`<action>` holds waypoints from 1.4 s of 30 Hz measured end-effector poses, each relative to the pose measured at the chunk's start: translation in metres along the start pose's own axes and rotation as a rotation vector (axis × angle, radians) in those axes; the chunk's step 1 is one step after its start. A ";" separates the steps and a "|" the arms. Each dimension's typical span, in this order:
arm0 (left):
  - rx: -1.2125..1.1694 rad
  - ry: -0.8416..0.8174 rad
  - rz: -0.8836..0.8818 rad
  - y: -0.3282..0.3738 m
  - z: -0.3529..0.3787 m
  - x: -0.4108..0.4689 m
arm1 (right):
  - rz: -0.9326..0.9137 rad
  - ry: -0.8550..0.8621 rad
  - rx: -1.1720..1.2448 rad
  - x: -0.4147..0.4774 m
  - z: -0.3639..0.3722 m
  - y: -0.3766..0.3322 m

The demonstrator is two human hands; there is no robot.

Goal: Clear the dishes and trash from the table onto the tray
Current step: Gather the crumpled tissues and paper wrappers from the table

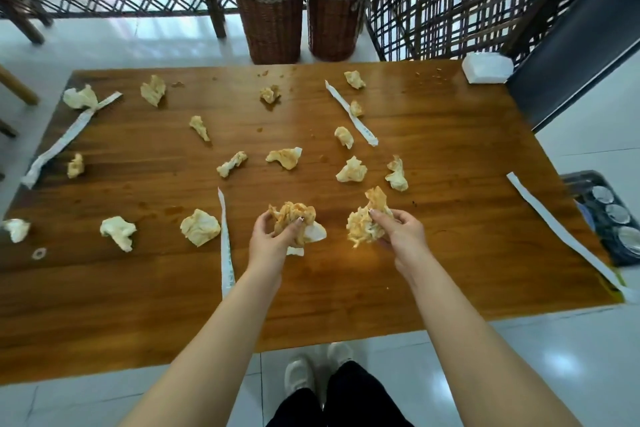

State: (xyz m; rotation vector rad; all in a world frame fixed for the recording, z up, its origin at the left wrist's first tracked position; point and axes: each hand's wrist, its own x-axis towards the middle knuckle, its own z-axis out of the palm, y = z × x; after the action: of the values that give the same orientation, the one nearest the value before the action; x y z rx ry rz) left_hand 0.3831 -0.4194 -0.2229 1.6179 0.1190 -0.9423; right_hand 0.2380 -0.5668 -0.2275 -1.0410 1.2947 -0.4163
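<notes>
Above the near middle of the counter (138, 288), the left hand (273, 239) grips a stained napkin wad (292, 217) and the right hand (401, 232) grips a second wad (362, 230). Loose wads (200, 227) and paper strips (353, 114) lie scattered across the counter. The tray (588, 178) sits just off the counter's right edge.

Single head-worn wide-angle camera is looking forward and steeply down, sitting close above the bench (450, 218), near edge included.

No text can be read; the long paper strips (225, 243) carry faint print, too small to make out.
</notes>
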 end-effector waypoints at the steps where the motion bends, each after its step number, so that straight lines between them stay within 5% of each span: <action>1: -0.008 -0.001 -0.006 0.001 0.004 0.002 | 0.003 -0.005 0.019 0.001 -0.003 -0.002; 16: 0.159 0.011 -0.149 0.032 0.119 0.067 | 0.032 -0.217 -0.017 0.098 -0.060 -0.053; 32: 0.614 -0.132 0.080 0.038 0.165 0.113 | 0.092 -0.168 0.025 0.145 -0.075 -0.071; 42: 0.861 -0.078 0.226 0.029 0.169 0.114 | -0.012 -0.077 -0.084 0.137 -0.072 -0.065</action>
State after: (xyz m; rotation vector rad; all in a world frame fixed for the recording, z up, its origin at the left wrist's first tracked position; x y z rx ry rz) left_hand 0.3901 -0.6204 -0.2668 2.3042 -0.5885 -0.9293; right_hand 0.2290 -0.7331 -0.2490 -1.1252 1.2463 -0.3297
